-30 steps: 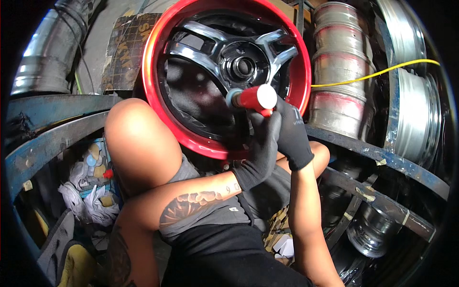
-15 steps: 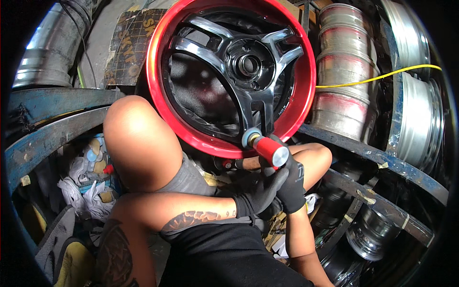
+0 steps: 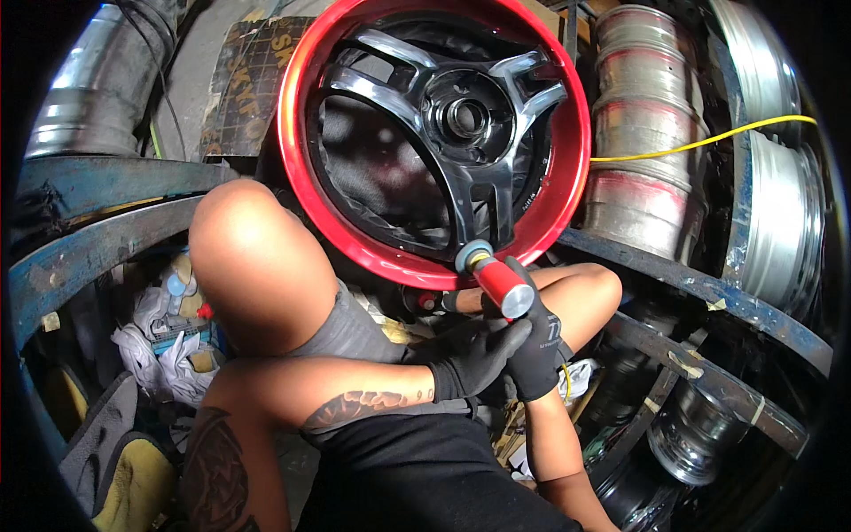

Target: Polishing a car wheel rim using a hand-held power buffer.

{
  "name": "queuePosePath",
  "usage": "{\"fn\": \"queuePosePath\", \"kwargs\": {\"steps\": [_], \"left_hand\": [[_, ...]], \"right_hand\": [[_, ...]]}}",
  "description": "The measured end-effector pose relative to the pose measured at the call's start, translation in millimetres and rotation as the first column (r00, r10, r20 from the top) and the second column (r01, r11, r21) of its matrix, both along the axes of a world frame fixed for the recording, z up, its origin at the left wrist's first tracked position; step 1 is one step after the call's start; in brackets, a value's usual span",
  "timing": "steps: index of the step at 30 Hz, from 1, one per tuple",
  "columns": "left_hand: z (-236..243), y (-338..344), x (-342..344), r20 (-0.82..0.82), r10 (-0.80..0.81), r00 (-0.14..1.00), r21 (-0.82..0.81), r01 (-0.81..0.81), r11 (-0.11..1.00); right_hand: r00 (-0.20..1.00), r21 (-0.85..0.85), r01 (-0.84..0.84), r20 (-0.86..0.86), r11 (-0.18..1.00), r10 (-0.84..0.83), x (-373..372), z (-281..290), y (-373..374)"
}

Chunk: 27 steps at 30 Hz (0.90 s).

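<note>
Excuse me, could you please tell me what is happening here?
A seated person holds a red tool in the gloved right grip, with the gloved left grip close against the right. The tool's round pad is at the lower spoke of a red-rimmed wheel; whether it touches is hard to tell. Stacked metal rims stand to the right.

The red cylindrical handheld power tool has drawn back with the black-gloved fingers; the round black metal wheel hub, earlier just past them, now lies well beyond.
</note>
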<state>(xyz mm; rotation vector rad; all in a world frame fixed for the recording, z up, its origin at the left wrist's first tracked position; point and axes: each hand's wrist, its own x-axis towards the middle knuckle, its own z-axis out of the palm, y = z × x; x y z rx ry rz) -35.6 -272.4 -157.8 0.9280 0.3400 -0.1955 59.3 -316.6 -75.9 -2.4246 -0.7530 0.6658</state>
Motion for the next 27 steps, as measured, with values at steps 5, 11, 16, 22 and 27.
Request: {"fn": "queuePosePath", "kwargs": {"steps": [5, 11, 16, 22, 27], "left_hand": [[2, 1, 5, -0.069, 0.215, 0.974, -0.095, -0.221, 0.971], [-8, 0, 33, 0.174, 0.421, 0.890, -0.020, -0.424, 0.905], [-8, 39, 63, 0.302, 0.417, 0.857, 0.112, -0.466, 0.878], [12, 92, 90, 0.180, 0.482, 0.857, 0.011, -0.492, 0.870], [26, 102, 100, -0.016, 0.533, 0.846, 0.000, -0.533, 0.846]], "right_hand": [[0.989, -0.038, -0.121, 0.081, 0.992, 0.123, 8, 2, 14], [0.983, -0.074, -0.109, 0.140, 0.991, 0.118, 42, 4, 49], [0.971, 0.008, -0.194, 0.140, 0.981, 0.191, 74, 2, 80], [0.948, -0.009, -0.299, 0.114, 0.954, 0.299, 104, -2, 117], [0.946, -0.075, -0.295, 0.114, 0.953, 0.302, 105, -3, 123]]}}
